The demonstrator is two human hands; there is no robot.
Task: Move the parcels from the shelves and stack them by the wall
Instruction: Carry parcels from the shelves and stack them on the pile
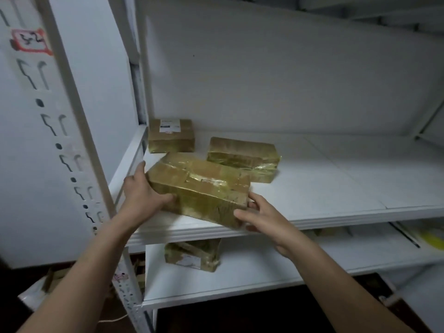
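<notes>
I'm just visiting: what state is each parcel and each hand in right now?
front parcel: at the upper shelf's front edge, held at both ends.
left hand: grips the front parcel's left end.
right hand: grips its right end.
labelled parcel: resting in the back left corner, untouched.
long parcel: lying behind the front parcel, untouched.
lower parcel: sitting on the lower shelf.

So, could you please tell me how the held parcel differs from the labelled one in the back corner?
The held parcel looks longer and lies skewed at the shelf front; the corner parcel looks squarer, far back. The corner parcel carries a white label; the held parcel shows none. Left hand and right hand grip only the held parcel. Both are brown, tape-wrapped.
</notes>
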